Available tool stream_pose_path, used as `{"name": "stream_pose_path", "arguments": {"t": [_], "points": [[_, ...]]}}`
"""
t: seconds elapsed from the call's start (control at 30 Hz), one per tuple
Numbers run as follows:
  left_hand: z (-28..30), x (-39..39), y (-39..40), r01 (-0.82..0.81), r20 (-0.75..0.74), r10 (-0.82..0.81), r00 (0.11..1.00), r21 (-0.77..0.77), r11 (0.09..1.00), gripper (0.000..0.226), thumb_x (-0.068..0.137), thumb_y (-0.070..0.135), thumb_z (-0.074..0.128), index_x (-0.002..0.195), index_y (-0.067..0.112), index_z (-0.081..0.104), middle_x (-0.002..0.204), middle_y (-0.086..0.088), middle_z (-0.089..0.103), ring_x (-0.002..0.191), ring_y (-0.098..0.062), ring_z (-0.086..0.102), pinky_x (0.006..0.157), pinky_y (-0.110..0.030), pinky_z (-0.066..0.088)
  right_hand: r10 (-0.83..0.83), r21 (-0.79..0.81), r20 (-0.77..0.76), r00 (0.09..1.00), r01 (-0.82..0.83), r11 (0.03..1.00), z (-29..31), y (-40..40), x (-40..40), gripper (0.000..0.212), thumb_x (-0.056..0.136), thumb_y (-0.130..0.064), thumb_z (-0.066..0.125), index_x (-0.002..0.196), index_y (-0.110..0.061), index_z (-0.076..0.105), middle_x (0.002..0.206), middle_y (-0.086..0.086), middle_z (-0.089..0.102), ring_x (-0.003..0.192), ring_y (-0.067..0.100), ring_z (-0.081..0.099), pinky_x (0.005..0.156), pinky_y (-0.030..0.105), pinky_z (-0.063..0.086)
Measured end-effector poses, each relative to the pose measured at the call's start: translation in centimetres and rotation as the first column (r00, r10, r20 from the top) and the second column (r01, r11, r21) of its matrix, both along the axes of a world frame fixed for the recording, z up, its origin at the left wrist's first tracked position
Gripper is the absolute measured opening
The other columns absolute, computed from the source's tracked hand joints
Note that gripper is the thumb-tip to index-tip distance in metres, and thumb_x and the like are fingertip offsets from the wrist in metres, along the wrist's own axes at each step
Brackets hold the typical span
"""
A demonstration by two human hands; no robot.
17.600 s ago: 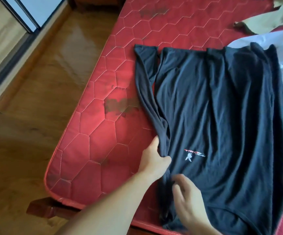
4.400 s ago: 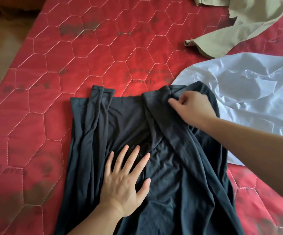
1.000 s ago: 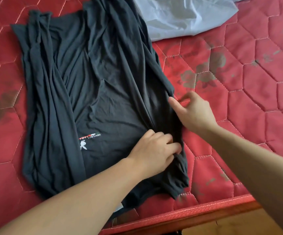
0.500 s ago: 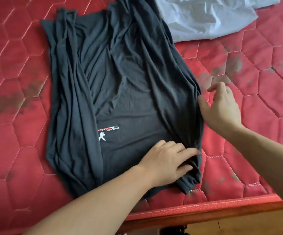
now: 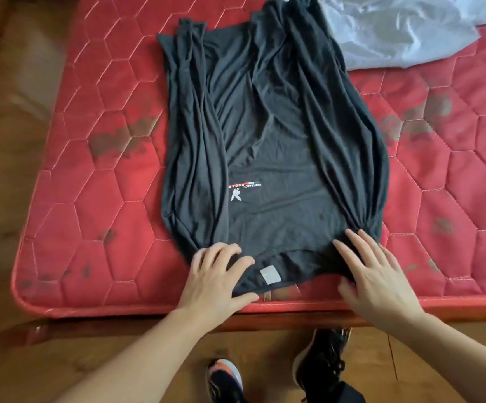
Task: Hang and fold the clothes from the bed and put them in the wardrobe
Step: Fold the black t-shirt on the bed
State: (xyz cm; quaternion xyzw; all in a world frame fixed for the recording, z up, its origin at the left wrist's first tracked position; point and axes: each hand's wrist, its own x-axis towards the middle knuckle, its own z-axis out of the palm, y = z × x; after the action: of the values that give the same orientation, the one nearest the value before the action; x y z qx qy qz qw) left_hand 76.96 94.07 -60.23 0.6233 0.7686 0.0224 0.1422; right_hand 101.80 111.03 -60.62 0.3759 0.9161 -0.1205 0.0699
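A black t-shirt [image 5: 276,135] lies flat on the red quilted mattress [image 5: 90,199], both long sides folded inward, its small logo showing and a white neck label [image 5: 269,275] at the near edge. My left hand [image 5: 215,280] is at the shirt's near-left corner, fingers bent on top and thumb along the near hem, pinching the fabric. My right hand [image 5: 375,277] rests on the near-right corner with fingers spread and straight, where the cloth bunches.
A crumpled white garment [image 5: 404,30] lies at the far right of the mattress, touching the shirt's far edge. The mattress's front edge runs just below my hands. Wooden floor [image 5: 9,141] is to the left, and my two shoes [image 5: 323,362] stand below.
The view has pulled back toward the bed's front edge. Both hands have left the shirt's right fold and moved to its near corners, the left hand to the left, the right hand down.
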Motion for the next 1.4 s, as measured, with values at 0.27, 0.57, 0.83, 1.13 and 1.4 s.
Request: {"name": "stream_pose_path", "arguments": {"t": [0.27, 0.57, 0.83, 1.13, 1.4], "points": [[-0.4, 1.3, -3.3, -0.143, 0.058, 0.145, 0.988, -0.041, 0.989, 0.067, 0.064, 0.037, 0.073, 0.128, 0.021, 0.061, 0.136, -0.007, 0.054, 0.129, -0.029, 0.048, 0.105, -0.044, 0.040, -0.039, 0.030, -0.017, 0.999, 0.039, 0.999, -0.9, 0.2, -0.2, 0.071, 0.066, 0.002, 0.072, 0.135, -0.006, 0.055, 0.144, 0.021, 0.046, 0.136, 0.038, 0.041, 0.102, 0.052, 0.041], [0.7, 0.9, -2.8, -0.135, 0.106, 0.125, 0.986, 0.094, 0.986, 0.022, 0.082, 0.001, 0.066, 0.099, 0.014, 0.073, 0.106, -0.005, 0.073, 0.104, -0.027, 0.068, 0.085, -0.035, 0.051, -0.037, 0.026, -0.132, 0.991, 0.040, 0.999, 1.2, 0.6, 0.8, 0.023, 0.079, -0.001, 0.069, 0.098, -0.013, 0.070, 0.095, 0.006, 0.072, 0.082, 0.033, 0.069, 0.059, 0.040, 0.053], [3.3, -1.4, -4.5, -0.169, 0.210, 0.184, 0.960, -0.085, 0.982, 0.023, 0.100, 0.016, 0.035, 0.118, 0.025, 0.047, 0.105, 0.002, 0.066, 0.086, -0.025, 0.058, 0.066, -0.032, 0.031, 0.149, -0.061, -0.168, 0.975, -0.161, 0.985, 5.2, -1.5, 1.6, 0.015, 0.078, -0.001, 0.062, 0.089, -0.010, 0.064, 0.072, 0.002, 0.064, 0.066, 0.033, 0.063, 0.061, 0.038, 0.045], [7.8, -2.8, -4.6, -0.165, 0.308, 0.275, 0.911, -0.341, 0.926, 0.048, 0.065, 0.077, 0.062, 0.090, 0.038, 0.048, 0.060, 0.010, 0.050, 0.057, -0.005, 0.048, 0.059, -0.027, 0.042, 0.313, -0.383, 0.275, 0.909, -0.195, 0.903, 7.1, -2.2, 2.6, 0.032, 0.078, -0.029, 0.049, 0.110, -0.029, 0.053, 0.109, -0.008, 0.062, 0.105, 0.018, 0.058, 0.082, 0.028, 0.043], [11.4, -7.0, -1.3, 0.096, 0.394, 0.142, 0.908, -0.527, 0.844, 0.036, 0.069, 0.044, 0.080, 0.098, 0.026, 0.069, 0.081, 0.007, 0.059, 0.074, -0.009, 0.054, 0.055, -0.013, 0.034, 0.282, -0.519, 0.436, 0.855, -0.017, 0.855, 12.0, 3.2, -2.2, 0.014, 0.061, -0.020, 0.053, 0.071, -0.023, 0.062, 0.052, -0.005, 0.050, 0.054, 0.009, 0.049, 0.048, 0.016, 0.036]]}}
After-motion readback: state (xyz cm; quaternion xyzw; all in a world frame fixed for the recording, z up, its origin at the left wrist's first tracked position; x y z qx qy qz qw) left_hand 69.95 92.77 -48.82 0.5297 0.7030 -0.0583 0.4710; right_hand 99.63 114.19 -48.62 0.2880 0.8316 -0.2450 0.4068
